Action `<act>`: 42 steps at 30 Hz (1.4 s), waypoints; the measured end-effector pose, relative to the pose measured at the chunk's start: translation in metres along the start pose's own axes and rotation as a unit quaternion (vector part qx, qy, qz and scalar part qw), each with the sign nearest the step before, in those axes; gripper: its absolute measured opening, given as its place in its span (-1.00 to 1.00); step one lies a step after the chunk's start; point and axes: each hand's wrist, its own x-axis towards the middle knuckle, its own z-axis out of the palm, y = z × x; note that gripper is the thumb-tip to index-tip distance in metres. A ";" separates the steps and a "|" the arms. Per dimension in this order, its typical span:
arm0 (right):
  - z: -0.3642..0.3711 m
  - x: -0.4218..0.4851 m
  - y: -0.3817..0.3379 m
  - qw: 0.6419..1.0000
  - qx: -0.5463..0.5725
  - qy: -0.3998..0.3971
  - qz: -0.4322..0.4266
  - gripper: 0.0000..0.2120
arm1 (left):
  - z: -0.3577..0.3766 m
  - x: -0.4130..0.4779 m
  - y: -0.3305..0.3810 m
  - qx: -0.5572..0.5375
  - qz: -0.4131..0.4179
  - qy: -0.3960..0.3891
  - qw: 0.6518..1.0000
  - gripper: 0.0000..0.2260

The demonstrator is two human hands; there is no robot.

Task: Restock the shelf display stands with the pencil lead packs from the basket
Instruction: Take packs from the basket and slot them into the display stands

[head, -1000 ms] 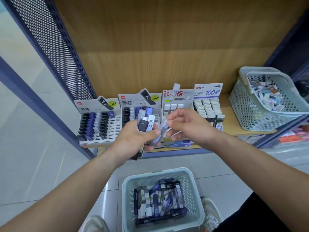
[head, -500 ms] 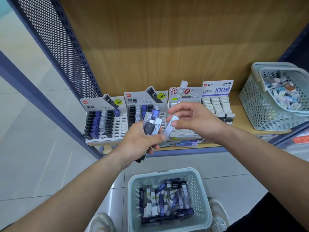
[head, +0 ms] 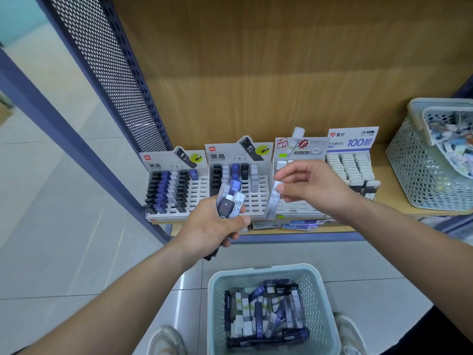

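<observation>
My left hand (head: 215, 226) grips a bunch of pencil lead packs (head: 230, 201), black, blue and white, held upright in front of the shelf. My right hand (head: 309, 187) pinches a single white pack (head: 272, 202) marked 0.7, hanging down in front of the third display stand (head: 294, 208). Display stands (head: 176, 190) with black and blue packs line the wooden shelf, the second stand (head: 256, 198) partly filled. The pale green basket (head: 320, 290) on the floor below holds several mixed packs.
A fourth stand (head: 350, 167) of white-capped packs sits to the right. A second pale basket (head: 419, 180) of small items stands at the shelf's right end. A perforated blue side panel (head: 107, 73) bounds the shelf on the left. Loose packs (head: 299, 224) lie at the shelf's front edge.
My right hand has pulled one white pack out of the left hand's bunch and carried it rightward, away from the left hand. The view has shifted left.
</observation>
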 end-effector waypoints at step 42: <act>0.260 0.145 0.063 0.870 -0.466 -0.039 -0.157 -0.81 | -0.161 -0.092 -0.043 -0.039 -0.093 0.206 0.973 -0.86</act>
